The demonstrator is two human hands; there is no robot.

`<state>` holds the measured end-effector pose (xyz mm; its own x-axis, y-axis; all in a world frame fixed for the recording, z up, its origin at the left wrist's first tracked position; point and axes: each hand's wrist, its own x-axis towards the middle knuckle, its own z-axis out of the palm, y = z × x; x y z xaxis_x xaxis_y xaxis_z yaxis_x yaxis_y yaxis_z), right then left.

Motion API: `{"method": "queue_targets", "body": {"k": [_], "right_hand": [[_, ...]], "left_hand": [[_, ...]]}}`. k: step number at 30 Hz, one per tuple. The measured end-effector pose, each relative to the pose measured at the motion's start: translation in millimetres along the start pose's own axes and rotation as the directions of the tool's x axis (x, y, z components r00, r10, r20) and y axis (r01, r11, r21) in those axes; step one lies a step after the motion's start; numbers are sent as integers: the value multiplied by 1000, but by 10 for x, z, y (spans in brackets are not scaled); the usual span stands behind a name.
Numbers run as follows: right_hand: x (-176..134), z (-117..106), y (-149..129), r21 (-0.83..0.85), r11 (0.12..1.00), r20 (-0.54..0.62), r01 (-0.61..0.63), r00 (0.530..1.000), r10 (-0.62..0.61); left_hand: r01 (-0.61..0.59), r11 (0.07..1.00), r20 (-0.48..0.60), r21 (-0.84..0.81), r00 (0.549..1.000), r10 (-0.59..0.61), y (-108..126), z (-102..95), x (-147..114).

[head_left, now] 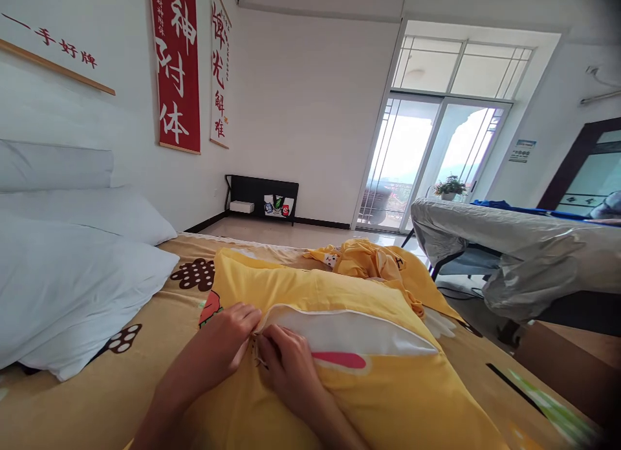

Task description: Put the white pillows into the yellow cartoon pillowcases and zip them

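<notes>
A yellow pillowcase point(388, 385) lies on the bed in front of me with a white pillow point(354, 330) inside. The white filling shows through a long opening edged with a thin white strip, which looks like a zipper. At the left end of this opening, my left hand point(233, 337) is closed on the pillowcase's edge. Close beside it, my right hand point(288, 359) pinches the fabric at the same corner of the opening. A zipper pull, if there is one, is hidden by my fingers. Some pale threads hang below my fingertips.
White pillows point(87, 269) are stacked at the left. Crumpled yellow fabric point(369, 259) lies beyond the pillowcase on the patterned bed sheet point(160, 321). To the right stand a plastic-covered table point(533, 230) and a cardboard box point(567, 353). A black rack point(262, 191) is by the far wall.
</notes>
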<state>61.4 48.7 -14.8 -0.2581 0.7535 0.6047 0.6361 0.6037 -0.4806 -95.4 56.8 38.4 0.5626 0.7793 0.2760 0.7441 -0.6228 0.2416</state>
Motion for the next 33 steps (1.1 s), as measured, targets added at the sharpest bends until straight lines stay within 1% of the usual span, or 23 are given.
{"method": "queue_targets", "body": {"k": [4,6,12,13,15,18,21,25,28,33], "right_hand": [[66,-23,-80,-6,996,49,-85,995,85],[114,-41,-100,-18,992,78,-127,989,128],[189,-201,-217,43,988,154,-151,978,143],[185,-239,-257,23,989,158,-145,977,139],[174,-312,-351,-72,991,167,-113,978,124],[171,-383,-491,-261,965,218,-5,974,64],[186,-411,-568,-371,924,279,89,960,20],[183,-428,-588,-420,905,299,65,952,71],[153,-437,-594,-412,908,311,75,948,63],[74,-457,-571,-392,918,284,65,957,53]], "left_hand": [[2,997,34,-74,999,1,18,-25,-17],[4,996,31,-92,1000,-1,20,-34,-32],[-2,994,0,-109,1000,2,-37,-59,-124],[-1,994,-7,-112,1000,0,-51,-63,-142],[4,993,-7,-117,1000,-4,-80,-71,-175],[14,991,14,-132,1000,-12,-123,-92,-213],[-10,993,6,-118,1000,11,-166,-116,-227],[-73,991,1,-111,997,73,-229,-132,-222],[-122,985,5,-123,992,124,-291,-136,-247],[-132,985,-9,-112,991,132,-410,-153,-349]]}}
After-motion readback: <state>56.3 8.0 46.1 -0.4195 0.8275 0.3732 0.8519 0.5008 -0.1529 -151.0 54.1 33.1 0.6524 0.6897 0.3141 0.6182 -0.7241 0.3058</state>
